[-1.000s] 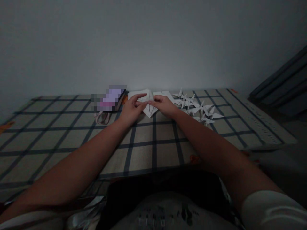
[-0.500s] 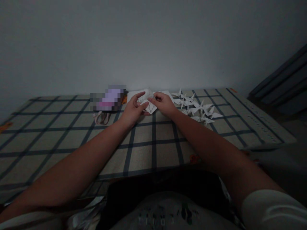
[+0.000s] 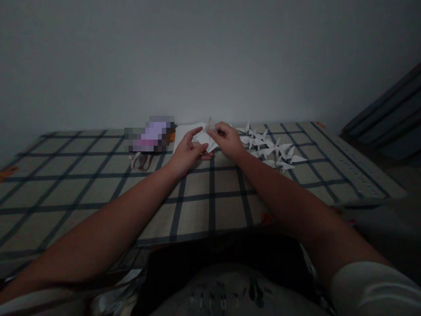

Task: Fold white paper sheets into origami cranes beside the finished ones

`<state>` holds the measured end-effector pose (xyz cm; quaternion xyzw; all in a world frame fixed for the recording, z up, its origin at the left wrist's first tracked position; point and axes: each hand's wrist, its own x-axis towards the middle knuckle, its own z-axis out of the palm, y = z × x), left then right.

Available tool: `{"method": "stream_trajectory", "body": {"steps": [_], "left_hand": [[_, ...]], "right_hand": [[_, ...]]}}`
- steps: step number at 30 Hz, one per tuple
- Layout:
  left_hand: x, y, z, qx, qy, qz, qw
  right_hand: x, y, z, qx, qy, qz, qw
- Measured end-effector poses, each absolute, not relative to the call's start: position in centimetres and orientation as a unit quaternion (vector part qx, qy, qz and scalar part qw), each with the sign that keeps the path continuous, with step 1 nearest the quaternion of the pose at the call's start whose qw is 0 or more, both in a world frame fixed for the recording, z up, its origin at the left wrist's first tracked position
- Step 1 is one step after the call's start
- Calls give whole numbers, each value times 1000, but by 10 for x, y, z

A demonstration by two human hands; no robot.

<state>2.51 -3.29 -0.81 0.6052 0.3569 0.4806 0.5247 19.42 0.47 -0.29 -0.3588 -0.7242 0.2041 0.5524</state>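
Observation:
A folded white paper piece (image 3: 213, 145) is held between my two hands near the back of the table. One thin point of it stands up between the hands. My left hand (image 3: 189, 151) grips it from the left, thumb on top and fingers underneath, with the index finger raised off it. On the other side, my right hand (image 3: 228, 141) pinches the upper part between thumb and bent fingers. The finer folds are too small and dim to make out. Several folded paper cranes (image 3: 279, 154) lie together just right of my right hand.
White paper sheets (image 3: 180, 132) lie behind my hands against the wall (image 3: 210, 61). To the left is a blurred purple object (image 3: 153, 134) with a looped strap (image 3: 141, 162). A checked cloth (image 3: 194, 210) covers the table. A dark striped fabric (image 3: 391, 101) hangs at the right.
The paper piece has turned and tilted, its point now standing further right. My right hand has risen slightly on it; my left hand has shifted a little right and its fingers show more below.

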Motion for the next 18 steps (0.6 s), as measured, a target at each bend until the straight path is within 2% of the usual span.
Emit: {"method": "stream_trajectory", "body": {"steps": [9, 18], "left_hand": [[25, -32, -9, 589, 350, 492, 537], [26, -28, -15, 612, 301, 485, 547]], "right_hand": [[193, 1, -1, -345, -724, 203, 561], [195, 8, -7, -384, -685, 252, 566]]}}
